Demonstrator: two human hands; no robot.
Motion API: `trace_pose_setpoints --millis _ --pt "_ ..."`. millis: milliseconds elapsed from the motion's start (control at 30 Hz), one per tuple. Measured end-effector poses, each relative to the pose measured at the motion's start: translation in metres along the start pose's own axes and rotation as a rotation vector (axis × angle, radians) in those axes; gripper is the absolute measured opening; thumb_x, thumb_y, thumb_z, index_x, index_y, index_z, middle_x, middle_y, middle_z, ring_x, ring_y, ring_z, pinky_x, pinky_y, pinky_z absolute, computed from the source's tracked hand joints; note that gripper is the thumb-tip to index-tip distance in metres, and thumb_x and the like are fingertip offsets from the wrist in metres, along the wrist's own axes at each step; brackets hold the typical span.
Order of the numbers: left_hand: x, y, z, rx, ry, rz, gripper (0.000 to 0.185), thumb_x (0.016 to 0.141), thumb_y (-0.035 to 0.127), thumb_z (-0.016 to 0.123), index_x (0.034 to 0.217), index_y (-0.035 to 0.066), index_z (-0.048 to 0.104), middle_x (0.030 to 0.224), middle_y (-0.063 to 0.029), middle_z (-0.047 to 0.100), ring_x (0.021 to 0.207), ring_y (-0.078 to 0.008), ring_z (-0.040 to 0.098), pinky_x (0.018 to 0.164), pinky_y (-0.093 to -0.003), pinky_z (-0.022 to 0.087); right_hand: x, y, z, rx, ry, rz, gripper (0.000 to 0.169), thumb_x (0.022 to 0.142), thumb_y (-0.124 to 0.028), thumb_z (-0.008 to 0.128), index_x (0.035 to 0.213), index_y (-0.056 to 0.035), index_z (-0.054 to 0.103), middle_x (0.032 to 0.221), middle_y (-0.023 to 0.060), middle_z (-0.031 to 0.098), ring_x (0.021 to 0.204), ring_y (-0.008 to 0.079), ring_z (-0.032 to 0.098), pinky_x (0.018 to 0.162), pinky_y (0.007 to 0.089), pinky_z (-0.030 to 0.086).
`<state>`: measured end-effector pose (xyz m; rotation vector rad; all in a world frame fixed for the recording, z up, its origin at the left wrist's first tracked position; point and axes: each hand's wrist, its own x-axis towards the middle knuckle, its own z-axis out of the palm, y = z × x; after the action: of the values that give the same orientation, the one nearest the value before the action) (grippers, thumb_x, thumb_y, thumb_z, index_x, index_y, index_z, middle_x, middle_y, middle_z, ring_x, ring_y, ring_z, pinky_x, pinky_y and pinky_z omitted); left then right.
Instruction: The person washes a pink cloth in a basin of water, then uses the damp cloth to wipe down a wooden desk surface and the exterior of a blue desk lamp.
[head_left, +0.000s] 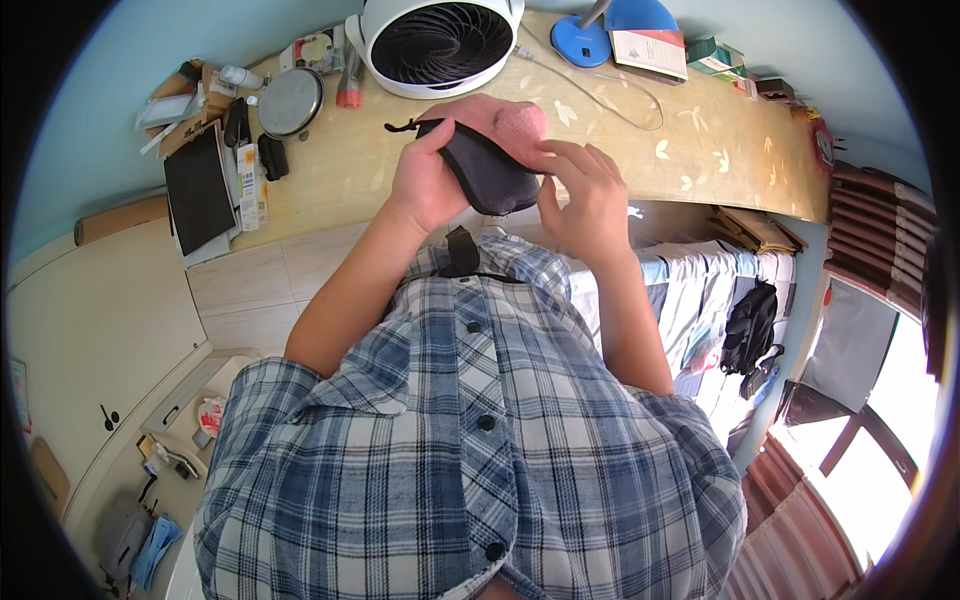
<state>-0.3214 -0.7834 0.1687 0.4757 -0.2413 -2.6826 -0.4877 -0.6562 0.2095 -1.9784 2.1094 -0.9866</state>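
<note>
My left hand (427, 180) holds a dark fabric pouch (491, 169) with black edging by its left side, the thumb over its upper rim. A black cord hangs from the pouch's upper left corner. Directly behind the pouch is a pink fluffy cloth (491, 124); whether it lies inside the pouch or against it cannot be told. The fingers of my right hand (581, 184) pinch the right end of the pink cloth and the dark edge beside it. Both items are held over the near edge of the wooden table (360, 172).
A white fan (442, 45) stands at the table's back. To the left are a round metal tin (290, 103), a black clipboard (199, 191) and small boxes. A blue lamp base (580, 41), a book (649, 54) and a cable (630, 84) are at the right.
</note>
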Motion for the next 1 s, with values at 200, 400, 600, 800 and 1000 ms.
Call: trace_pose_setpoints --millis 200,400,600,800,1000 --pt "0.006 -0.007 -0.004 0.105 -0.084 0.132 0.054 0.106 0.041 0.033 0.139 0.001 0.047 0.142 -0.0182 0.054 0.133 -0.0323 0.051 0.115 -0.048 0.037 0.013 0.006 0.016 0.112 0.167 0.127 0.013 0.08 0.001 0.065 0.09 -0.0047 0.069 0.08 0.0116 0.066 0.072 0.0319 0.064 0.068 0.0403 0.052" --pt "0.005 -0.017 -0.016 -0.156 -0.025 -0.004 0.063 0.106 0.049 0.03 0.14 -0.001 0.047 0.143 -0.0162 0.053 0.135 -0.0304 0.049 0.116 -0.0471 0.035 0.034 -0.033 0.014 0.307 0.191 0.036 0.012 0.081 0.004 0.064 0.09 -0.0029 0.068 0.081 0.0133 0.064 0.073 0.0331 0.064 0.064 0.0403 0.051" --pt "-0.002 -0.001 -0.017 -0.12 -0.13 -0.063 0.057 0.105 0.037 0.045 0.148 0.001 0.04 0.147 -0.0169 0.051 0.135 -0.0314 0.051 0.114 -0.047 0.04 0.007 -0.024 -0.004 0.413 -0.069 -0.001 0.016 0.08 -0.006 0.072 0.095 -0.003 0.071 0.09 0.0125 0.07 0.079 0.0288 0.068 0.071 0.036 0.054" --pt "-0.016 0.001 0.008 0.027 0.059 -0.143 0.047 0.101 0.021 0.056 0.141 -0.002 0.045 0.14 -0.0166 0.055 0.129 -0.0311 0.055 0.111 -0.0472 0.044 0.019 0.035 0.01 1.251 -0.196 1.083 0.056 0.097 -0.04 0.064 0.131 0.0043 0.058 0.124 0.0162 0.065 0.111 0.0225 0.063 0.095 0.0358 0.049" --pt "-0.015 0.01 0.006 0.66 0.25 -0.036 0.034 0.095 0.022 0.068 0.118 -0.002 0.064 0.109 -0.0093 0.069 0.098 -0.0201 0.068 0.089 -0.0364 0.055 0.024 0.034 0.028 1.185 -0.259 0.939 0.051 0.089 -0.023 0.075 0.126 0.0094 0.058 0.117 0.0148 0.068 0.106 0.0213 0.065 0.094 0.0343 0.051"
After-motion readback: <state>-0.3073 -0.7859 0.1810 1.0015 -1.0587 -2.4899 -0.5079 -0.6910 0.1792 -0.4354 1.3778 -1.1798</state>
